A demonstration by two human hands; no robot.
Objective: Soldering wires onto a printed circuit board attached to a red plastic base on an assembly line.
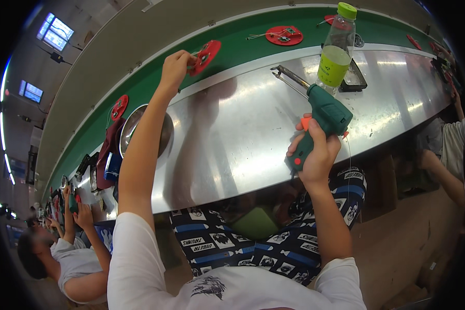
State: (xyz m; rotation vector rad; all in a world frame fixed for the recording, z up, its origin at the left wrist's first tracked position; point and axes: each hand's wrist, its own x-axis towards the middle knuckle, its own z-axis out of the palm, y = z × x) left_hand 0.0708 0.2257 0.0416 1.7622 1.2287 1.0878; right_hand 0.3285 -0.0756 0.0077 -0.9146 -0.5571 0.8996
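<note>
My left hand (175, 71) reaches to the green belt at the bench's far side. Its fingers are closed on the near edge of a red round part (207, 58) that carries a small circuit board and wires; the part is tilted up. My right hand (318, 150) is wrapped round the handle of a green soldering gun (329, 111) with an orange trigger. The gun's metal tip points up and to the left, above the steel bench top (232, 139). A thin solder wire (349, 155) hangs beside the handle.
A bottle with a lime cap (338, 51) stands behind the gun, next to a dark tray (354, 77). More red parts (284, 35) lie on the green belt (243, 42). A metal bowl (132, 129) sits left of my forearm. People work at left (82, 263) and right (449, 150).
</note>
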